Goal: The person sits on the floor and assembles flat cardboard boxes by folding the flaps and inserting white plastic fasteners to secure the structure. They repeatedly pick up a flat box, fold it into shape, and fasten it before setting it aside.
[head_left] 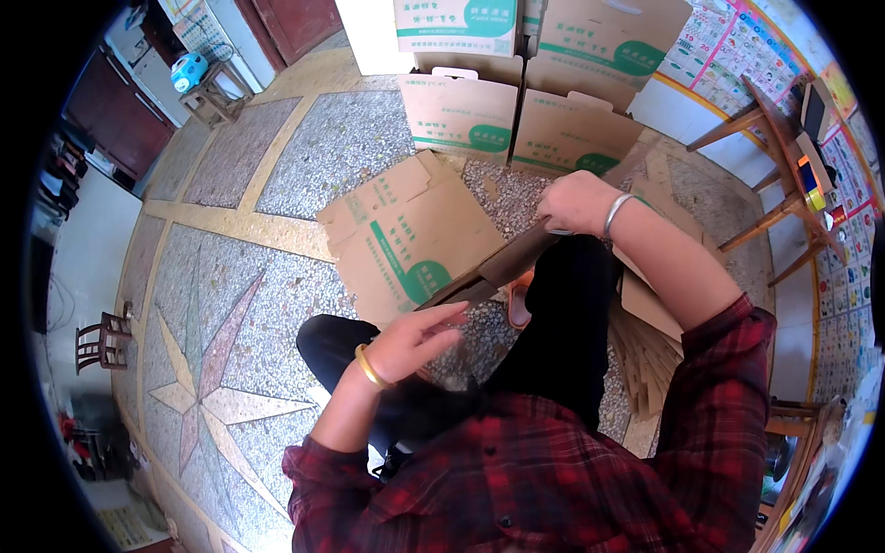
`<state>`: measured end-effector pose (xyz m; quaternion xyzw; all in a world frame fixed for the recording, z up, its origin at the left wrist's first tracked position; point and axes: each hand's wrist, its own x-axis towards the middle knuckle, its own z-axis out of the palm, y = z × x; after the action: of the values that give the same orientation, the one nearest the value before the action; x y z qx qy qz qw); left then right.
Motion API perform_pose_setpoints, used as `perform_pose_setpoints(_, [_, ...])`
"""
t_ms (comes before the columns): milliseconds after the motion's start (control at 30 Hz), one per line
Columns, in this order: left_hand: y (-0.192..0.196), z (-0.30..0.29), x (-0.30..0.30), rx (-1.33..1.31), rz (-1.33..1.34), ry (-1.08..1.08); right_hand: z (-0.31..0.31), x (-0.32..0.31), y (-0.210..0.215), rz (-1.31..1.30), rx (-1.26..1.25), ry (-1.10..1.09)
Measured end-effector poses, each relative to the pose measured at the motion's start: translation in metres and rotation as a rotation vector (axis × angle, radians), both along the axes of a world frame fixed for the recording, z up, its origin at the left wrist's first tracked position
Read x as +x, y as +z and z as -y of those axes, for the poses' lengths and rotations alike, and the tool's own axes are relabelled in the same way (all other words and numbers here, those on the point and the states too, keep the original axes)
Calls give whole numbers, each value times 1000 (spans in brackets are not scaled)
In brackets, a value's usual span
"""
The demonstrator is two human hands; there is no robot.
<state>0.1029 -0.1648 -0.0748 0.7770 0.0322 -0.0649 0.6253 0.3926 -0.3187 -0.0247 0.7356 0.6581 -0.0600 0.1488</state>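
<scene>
A brown cardboard box (406,230) with green print lies partly folded on the floor in front of my knees. One of its flaps (521,256) stands out toward my right leg. My right hand (581,203), a silver bangle at its wrist, has its fingers curled closed at the upper end of that flap. Just off the box's near edge is my left hand (419,339), wearing a gold bangle. Its fingers are stretched out and hold nothing. The box's underside is hidden.
Upright cardboard boxes (461,111) stand stacked ahead. Flattened cardboard sheets (645,355) lie beside my right leg. A wooden stool (784,175) stands by the right wall under posters. Farther off are a small chair (103,343) and a stool bearing a blue object (189,72).
</scene>
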Motion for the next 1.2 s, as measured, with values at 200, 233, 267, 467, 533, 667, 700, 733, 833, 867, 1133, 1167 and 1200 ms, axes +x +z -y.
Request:
perform_pose_setpoints(200, [2,-22,-14,-190,51,123,72,45,56,-131,340,-219])
perform_pose_setpoints(233, [0,-25,-13,-215,47,135,88,50,70,-158,401,-269])
perform_pose_setpoints(267, [-2,-27,-12,-241,42,146,106,57,79,-210,461,-401])
perform_pose_setpoints(467, [-11,-22,11,-295,-1,125,238,76,91,-378,1014,-884])
perform_pose_setpoints(533, [-14,-20,18,-304,-29,111,281,72,87,-461,1253,-1004])
perform_pose_setpoints(667, [-18,-19,30,-305,-75,102,370,80,46,-712,1686,-1204])
perform_pose_setpoints(700, [-17,-19,31,-302,-85,109,386,82,31,-770,1779,-1238])
perform_pose_setpoints(733, [-18,-20,31,-306,-94,123,398,80,18,-791,1867,-1261])
perform_pose_setpoints(833, [-27,-25,33,-308,-117,175,432,79,-41,-845,2128,-1344])
perform_pose_setpoints(867, [-28,-25,33,-306,-127,195,450,82,-71,-852,2210,-1388])
perform_pose_setpoints(1133, [-56,-36,27,-413,-217,353,531,38,-331,-959,2187,-2103])
perform_pose_setpoints(1167, [-65,-36,29,-444,-215,350,550,29,-352,-1019,2144,-2133])
perform_pose_setpoints(1200, [-72,-35,29,-469,-216,349,566,22,-361,-1088,2097,-2165])
